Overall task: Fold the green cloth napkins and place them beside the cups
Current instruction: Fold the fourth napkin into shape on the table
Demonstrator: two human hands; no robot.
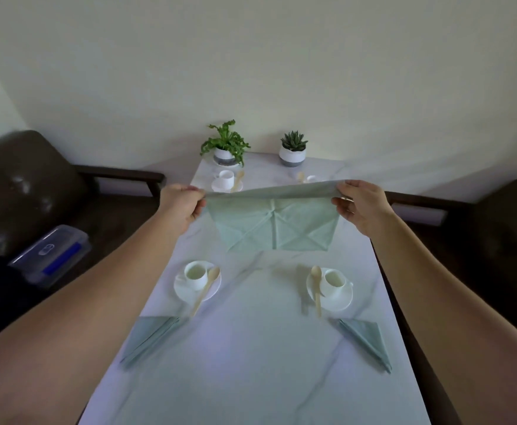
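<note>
creased pale green cloth napkin (274,223) is hanging spread above the middle of the white marble desk (251,348) | left hand (182,207) is pinching its top left corner | right hand (362,207) is pinching its top right corner | two folded green napkins (150,337) are lying beside the near white cups (196,273)

A plain pale wall (251,56) fills the back, softly and evenly lit. A long white marble-patterned table (251,348) runs toward it. A leafy plant (225,142) and a succulent (294,142), both in white pots, stand at its far edge. A dark leather left armchair (27,185) and right armchair (508,228) flank the table. A clear plastic box (51,253) sits on the left one.
</note>
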